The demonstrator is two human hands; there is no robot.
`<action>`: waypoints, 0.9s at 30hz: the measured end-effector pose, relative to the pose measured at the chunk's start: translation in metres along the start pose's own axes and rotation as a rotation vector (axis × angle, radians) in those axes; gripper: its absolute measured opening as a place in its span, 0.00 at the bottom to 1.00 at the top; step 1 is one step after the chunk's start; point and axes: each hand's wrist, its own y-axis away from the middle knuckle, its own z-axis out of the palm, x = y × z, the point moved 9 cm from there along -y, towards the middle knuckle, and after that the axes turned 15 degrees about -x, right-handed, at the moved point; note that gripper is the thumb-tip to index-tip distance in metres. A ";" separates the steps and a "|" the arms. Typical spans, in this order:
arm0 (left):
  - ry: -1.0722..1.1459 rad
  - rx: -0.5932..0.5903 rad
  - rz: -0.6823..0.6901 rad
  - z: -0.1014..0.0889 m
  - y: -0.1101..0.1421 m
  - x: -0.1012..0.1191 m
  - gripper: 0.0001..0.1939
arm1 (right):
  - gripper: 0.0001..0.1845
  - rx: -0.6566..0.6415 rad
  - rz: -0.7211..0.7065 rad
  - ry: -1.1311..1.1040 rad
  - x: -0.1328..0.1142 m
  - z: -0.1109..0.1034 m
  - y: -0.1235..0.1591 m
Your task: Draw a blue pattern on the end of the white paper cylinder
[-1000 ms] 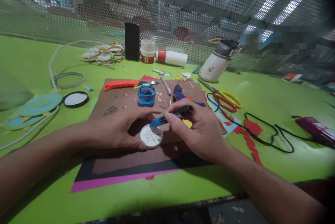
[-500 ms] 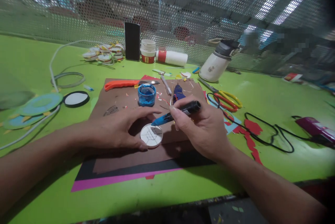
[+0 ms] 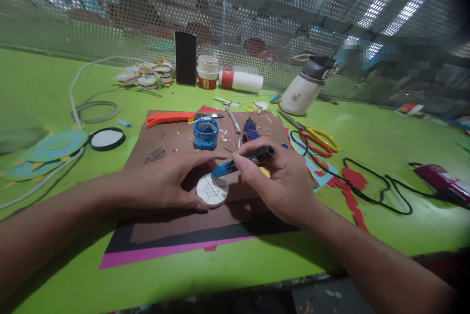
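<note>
A small white disc [image 3: 215, 194] with thin dark lines drawn on its face lies over brown cardboard [image 3: 157, 228]. My left hand [image 3: 161, 179] grips the disc's left side between thumb and fingers. My right hand [image 3: 281, 179] is closed round a blue-and-black marker [image 3: 235, 165], held at a slant. The marker's tip is at the upper edge of the disc. Just behind the disc stands an open jar smeared with blue paint [image 3: 206, 135]. A dark blue glue gun [image 3: 250, 130] lies partly hidden behind my right hand.
An orange-handled knife [image 3: 171, 118] lies across the cardboard's back edge. Yellow-and-orange scissors [image 3: 317, 140], a black cord [image 3: 389, 196] and red scraps [image 3: 352, 201] are to the right. A white flask [image 3: 299, 94], paper cups [image 3: 242, 80] and a phone [image 3: 185, 58] stand farther back.
My right hand and the marker have shifted slightly left, with the marker's tip moving a little left along the disc's upper edge. My left hand and the disc stay almost still.
</note>
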 end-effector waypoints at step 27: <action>-0.011 0.014 -0.008 -0.002 0.000 -0.003 0.53 | 0.09 -0.008 0.037 0.056 0.003 0.000 0.001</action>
